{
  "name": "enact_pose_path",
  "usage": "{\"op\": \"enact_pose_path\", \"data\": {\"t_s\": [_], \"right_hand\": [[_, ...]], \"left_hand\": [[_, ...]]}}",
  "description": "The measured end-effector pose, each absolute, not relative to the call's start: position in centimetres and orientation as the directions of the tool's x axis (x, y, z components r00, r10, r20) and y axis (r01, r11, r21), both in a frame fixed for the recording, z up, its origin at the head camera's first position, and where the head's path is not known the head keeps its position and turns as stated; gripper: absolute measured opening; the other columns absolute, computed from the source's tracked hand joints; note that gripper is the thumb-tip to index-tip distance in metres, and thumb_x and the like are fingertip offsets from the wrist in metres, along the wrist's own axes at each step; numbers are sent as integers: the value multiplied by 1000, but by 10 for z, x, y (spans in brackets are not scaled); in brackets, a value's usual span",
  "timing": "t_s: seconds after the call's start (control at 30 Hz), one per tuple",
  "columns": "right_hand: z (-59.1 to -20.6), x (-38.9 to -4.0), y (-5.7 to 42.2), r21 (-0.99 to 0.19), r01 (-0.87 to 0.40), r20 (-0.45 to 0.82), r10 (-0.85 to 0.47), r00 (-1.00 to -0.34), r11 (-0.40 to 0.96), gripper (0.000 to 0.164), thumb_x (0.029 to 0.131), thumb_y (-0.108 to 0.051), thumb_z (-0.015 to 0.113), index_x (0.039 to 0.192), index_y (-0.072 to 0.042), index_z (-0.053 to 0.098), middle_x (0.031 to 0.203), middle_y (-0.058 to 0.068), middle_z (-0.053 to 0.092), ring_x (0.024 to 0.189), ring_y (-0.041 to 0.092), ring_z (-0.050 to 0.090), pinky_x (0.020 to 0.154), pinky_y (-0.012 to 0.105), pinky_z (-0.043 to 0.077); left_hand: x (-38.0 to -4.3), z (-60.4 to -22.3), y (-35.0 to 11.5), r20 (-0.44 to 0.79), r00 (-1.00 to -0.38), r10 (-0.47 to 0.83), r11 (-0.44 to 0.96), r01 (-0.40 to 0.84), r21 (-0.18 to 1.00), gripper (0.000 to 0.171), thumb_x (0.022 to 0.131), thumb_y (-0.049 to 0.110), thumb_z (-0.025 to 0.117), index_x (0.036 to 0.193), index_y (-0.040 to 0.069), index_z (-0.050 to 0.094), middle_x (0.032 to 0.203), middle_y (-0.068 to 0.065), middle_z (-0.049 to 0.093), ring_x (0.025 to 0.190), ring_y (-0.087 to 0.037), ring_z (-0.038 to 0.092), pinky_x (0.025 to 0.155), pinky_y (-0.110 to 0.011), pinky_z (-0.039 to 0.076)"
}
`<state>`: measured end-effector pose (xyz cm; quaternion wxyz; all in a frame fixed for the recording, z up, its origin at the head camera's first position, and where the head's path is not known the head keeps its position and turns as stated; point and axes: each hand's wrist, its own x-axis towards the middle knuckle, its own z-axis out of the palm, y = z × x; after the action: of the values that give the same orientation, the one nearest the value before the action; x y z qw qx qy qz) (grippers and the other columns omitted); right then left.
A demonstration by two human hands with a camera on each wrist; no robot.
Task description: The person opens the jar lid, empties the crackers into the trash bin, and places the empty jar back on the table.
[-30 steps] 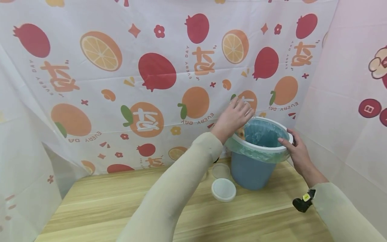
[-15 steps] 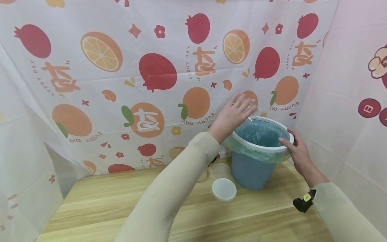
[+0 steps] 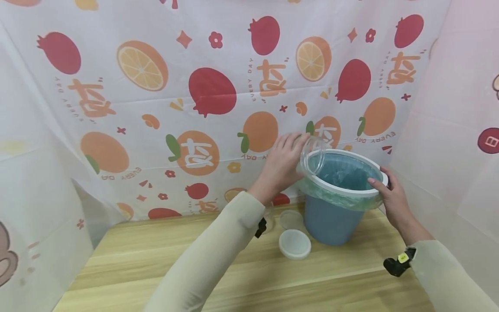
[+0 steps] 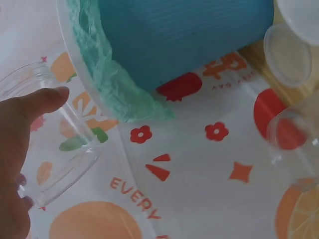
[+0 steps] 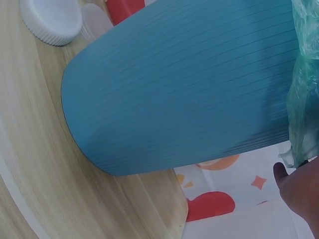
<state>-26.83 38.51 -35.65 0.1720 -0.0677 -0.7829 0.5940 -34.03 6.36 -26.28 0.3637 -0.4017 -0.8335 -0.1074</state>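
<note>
My left hand (image 3: 281,162) grips a clear plastic jar (image 3: 313,156), tipped on its side with its mouth over the left rim of a blue bin (image 3: 331,223). Nothing shows inside the jar; in the left wrist view the thumb lies along its wall (image 4: 75,124). A green plastic bag (image 3: 343,200) lines the bin and folds out under the white rim ring. On the far right my right hand (image 3: 394,201) holds that rim, thumb over the inner side and fingers outside. The bin stands upright on the table.
A white ribbed lid (image 3: 295,245) lies on the wooden table (image 3: 163,255) in front of the bin. Behind it is a translucent disc (image 3: 291,219). Another clear jar (image 4: 299,142) stands partly behind the left wrist. Printed cloth walls (image 3: 218,39) close off the back and sides.
The left hand has turned the jar and drawn slightly down and left. An orange-brown piece seen at the bin's left rim one second ago is out of sight. The right hand keeps its grip.
</note>
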Motion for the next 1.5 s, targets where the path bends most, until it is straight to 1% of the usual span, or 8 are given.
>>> {"op": "enact_pose_path", "data": {"t_s": [0.23, 0.33, 0.47, 0.63, 0.8, 1.0, 1.17, 1.5], "right_hand": [[-358, -268, 385, -959, -101, 187, 321, -928, 266, 80, 104, -41, 53, 164, -23, 5, 172, 11, 1, 157, 27, 9, 129, 47, 10], [-359, -268, 385, -961, -115, 196, 323, -926, 252, 79, 104, -39, 54, 164, -23, 6, 173, 9, 2, 156, 21, 11, 129, 34, 14], [-361, -268, 387, -964, -154, 220, 324, -920, 218, 77, 104, -35, 55, 164, -23, 10, 173, 5, 6, 153, 12, 16, 121, 15, 22], [-362, -268, 388, -962, -206, 254, 316, -914, 179, 74, 104, -32, 56, 164, -23, 14, 171, 2, 14, 148, 9, 23, 106, 5, 32], [-362, -267, 387, -961, -240, 271, 304, -913, 135, 71, 105, -31, 54, 163, -24, 15, 167, 3, 18, 143, 11, 26, 99, 6, 36], [-365, -270, 383, -970, -234, 245, 310, -919, 73, 72, 106, -32, 51, 164, -26, 8, 172, 0, 7, 147, 11, 20, 110, 11, 32], [-367, -269, 379, -972, -224, 236, 318, -918, 77, 72, 106, -35, 49, 164, -28, 6, 173, -3, 4, 149, 10, 17, 121, 18, 22], [-373, -268, 377, -967, -254, 246, 339, -908, 23, 69, 106, -34, 49, 163, -32, 9, 169, -5, 14, 144, 9, 24, 106, 11, 33]], "left_hand": [[-324, -291, 44, 688, -558, 464, 597, 771, 222, 107, 64, 36, 97, 151, 10, 40, 147, -8, 52, 136, -24, 48, 116, -39, 43], [-316, -308, 36, 654, -632, 416, 559, 745, 365, 113, 61, 34, 99, 153, 10, 37, 148, -8, 50, 136, -24, 49, 113, -41, 46], [-307, -333, 23, 620, -692, 370, 446, 717, 535, 111, 61, 31, 99, 152, 14, 38, 144, -4, 52, 130, -21, 51, 110, -43, 48], [-298, -363, 6, 574, -768, 283, 340, 640, 689, 107, 59, 26, 99, 148, 18, 40, 139, -1, 54, 128, -21, 53, 109, -44, 47], [-292, -392, -6, 509, -835, 209, 285, 550, 785, 104, 59, 21, 97, 147, 16, 41, 140, -5, 54, 128, -23, 53, 108, -46, 47], [-288, -424, -18, 436, -889, 138, 230, 457, 859, 109, 56, 18, 97, 147, 6, 39, 140, -13, 53, 130, -37, 53, 109, -54, 45], [-285, -438, -25, 420, -901, 110, 198, 434, 879, 110, 56, 16, 96, 149, 8, 37, 143, -12, 53, 132, -38, 52, 110, -54, 45], [-277, -463, -35, 388, -916, 105, 212, 402, 891, 107, 57, 23, 97, 146, 7, 41, 143, -18, 53, 130, -33, 53, 108, -58, 45]]}}
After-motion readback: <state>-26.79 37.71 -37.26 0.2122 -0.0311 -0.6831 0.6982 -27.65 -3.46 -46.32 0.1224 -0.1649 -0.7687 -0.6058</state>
